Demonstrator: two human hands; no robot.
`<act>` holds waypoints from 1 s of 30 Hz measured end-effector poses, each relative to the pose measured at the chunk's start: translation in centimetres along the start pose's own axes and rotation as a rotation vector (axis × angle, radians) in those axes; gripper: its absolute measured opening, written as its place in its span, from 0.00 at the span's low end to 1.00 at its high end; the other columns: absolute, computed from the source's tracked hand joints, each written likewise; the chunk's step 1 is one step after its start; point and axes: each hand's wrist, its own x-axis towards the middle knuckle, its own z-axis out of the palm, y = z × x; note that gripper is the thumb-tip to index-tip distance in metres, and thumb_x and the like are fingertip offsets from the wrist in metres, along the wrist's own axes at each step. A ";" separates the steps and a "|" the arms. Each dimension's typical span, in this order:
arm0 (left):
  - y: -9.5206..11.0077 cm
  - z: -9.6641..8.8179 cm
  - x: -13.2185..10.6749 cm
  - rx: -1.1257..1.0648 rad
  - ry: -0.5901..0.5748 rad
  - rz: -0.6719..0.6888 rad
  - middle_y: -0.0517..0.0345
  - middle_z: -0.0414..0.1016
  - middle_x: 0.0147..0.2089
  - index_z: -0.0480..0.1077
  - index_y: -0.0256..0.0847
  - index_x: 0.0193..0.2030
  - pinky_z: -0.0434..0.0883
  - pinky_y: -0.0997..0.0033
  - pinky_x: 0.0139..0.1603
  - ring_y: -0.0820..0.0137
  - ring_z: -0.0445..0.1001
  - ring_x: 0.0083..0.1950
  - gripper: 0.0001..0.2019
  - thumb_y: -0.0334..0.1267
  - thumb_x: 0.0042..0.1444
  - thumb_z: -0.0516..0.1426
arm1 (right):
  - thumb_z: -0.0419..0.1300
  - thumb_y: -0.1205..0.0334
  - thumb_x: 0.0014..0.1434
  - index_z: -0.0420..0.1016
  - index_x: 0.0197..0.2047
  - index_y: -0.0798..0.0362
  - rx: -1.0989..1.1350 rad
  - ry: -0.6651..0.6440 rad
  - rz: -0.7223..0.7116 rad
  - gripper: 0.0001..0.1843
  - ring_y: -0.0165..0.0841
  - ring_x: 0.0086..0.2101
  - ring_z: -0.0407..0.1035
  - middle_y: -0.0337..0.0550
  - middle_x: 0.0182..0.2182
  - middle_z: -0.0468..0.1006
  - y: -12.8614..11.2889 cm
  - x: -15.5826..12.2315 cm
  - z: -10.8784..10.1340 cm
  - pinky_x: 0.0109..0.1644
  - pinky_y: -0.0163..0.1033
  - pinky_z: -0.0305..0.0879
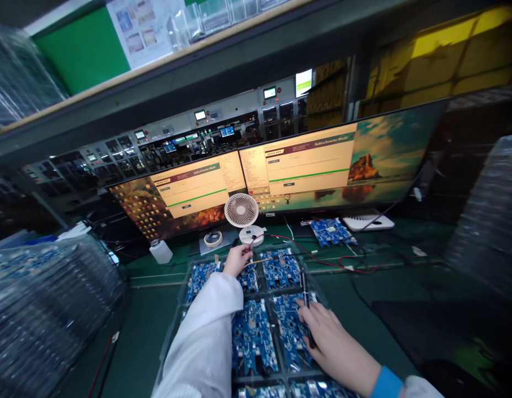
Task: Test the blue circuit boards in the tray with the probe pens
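A clear tray [173, 326] of several blue circuit boards [252, 337] lies in front of me on the green bench. My left hand [238, 258] reaches to the tray's far end, fingers pinched on a thin wire or probe [260, 260] above a far board [281, 268]. My right hand [326, 334] rests on a nearer board at the right of the tray, fingers curled around a dark slim tool [306, 296].
Two wide monitors [306, 166] stand behind the tray with a small white fan [241, 211] between them. A loose blue board [331, 231], red wires [322, 257] and a white device [370, 222] lie at the back right. Stacks of clear trays [44, 309] flank both sides.
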 end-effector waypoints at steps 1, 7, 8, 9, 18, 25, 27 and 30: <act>0.0 0.0 0.0 0.003 -0.001 0.001 0.56 0.76 0.32 0.75 0.36 0.37 0.71 0.74 0.36 0.70 0.73 0.33 0.08 0.33 0.50 0.58 | 0.50 0.72 0.53 0.66 0.56 0.54 0.000 -0.003 0.001 0.26 0.47 0.59 0.57 0.54 0.58 0.65 0.0 0.0 -0.1 0.59 0.59 0.59; -0.6 0.1 0.2 0.034 0.004 -0.007 0.58 0.76 0.30 0.75 0.36 0.34 0.70 0.72 0.40 0.71 0.73 0.33 0.07 0.31 0.47 0.60 | 0.49 0.73 0.54 0.65 0.58 0.54 -0.001 -0.014 0.002 0.27 0.47 0.58 0.57 0.53 0.57 0.66 -0.2 -0.1 -0.2 0.59 0.57 0.59; -0.6 0.1 0.2 0.041 0.001 -0.009 0.58 0.76 0.30 0.75 0.36 0.34 0.70 0.72 0.40 0.71 0.73 0.33 0.06 0.31 0.47 0.60 | 0.49 0.72 0.55 0.65 0.58 0.53 0.001 -0.013 0.002 0.27 0.47 0.58 0.57 0.53 0.57 0.66 -0.2 -0.1 -0.2 0.59 0.57 0.59; -0.5 0.1 0.1 0.048 -0.004 -0.011 0.58 0.76 0.29 0.75 0.36 0.34 0.70 0.72 0.40 0.71 0.73 0.33 0.06 0.31 0.46 0.61 | 0.49 0.72 0.55 0.65 0.57 0.53 0.004 -0.011 0.002 0.26 0.47 0.58 0.57 0.53 0.57 0.66 -0.1 -0.1 -0.1 0.59 0.58 0.59; 3.3 -2.2 -1.2 0.222 -0.071 -0.077 0.48 0.77 0.45 0.70 0.34 0.48 0.70 0.72 0.50 0.69 0.75 0.46 0.14 0.27 0.55 0.54 | 0.50 0.72 0.54 0.63 0.58 0.53 0.042 0.026 -0.008 0.28 0.44 0.55 0.60 0.53 0.54 0.68 -0.1 0.0 -0.4 0.58 0.55 0.60; 7.8 -9.6 -11.8 0.565 -0.174 -0.210 0.44 0.76 0.43 0.73 0.37 0.43 0.66 0.59 0.54 0.56 0.73 0.48 0.12 0.34 0.52 0.57 | 0.50 0.72 0.54 0.66 0.55 0.53 0.042 0.054 -0.025 0.24 0.44 0.55 0.61 0.53 0.55 0.68 -0.1 0.1 -0.7 0.58 0.55 0.60; 8.4 -11.8 -17.0 0.738 -0.206 -0.295 0.43 0.73 0.47 0.70 0.37 0.50 0.65 0.55 0.56 0.54 0.71 0.51 0.15 0.38 0.58 0.52 | 0.50 0.72 0.54 0.65 0.57 0.53 0.037 0.058 -0.024 0.26 0.44 0.56 0.60 0.53 0.55 0.68 0.0 0.3 -1.2 0.58 0.55 0.60; 7.6 -14.1 -24.6 0.972 -0.251 -0.563 0.35 0.70 0.52 0.64 0.30 0.57 0.66 0.50 0.55 0.50 0.71 0.52 0.20 0.34 0.60 0.47 | 0.50 0.71 0.55 0.62 0.60 0.54 0.027 0.061 0.003 0.28 0.46 0.58 0.58 0.53 0.56 0.67 0.3 0.0 -2.5 0.59 0.55 0.59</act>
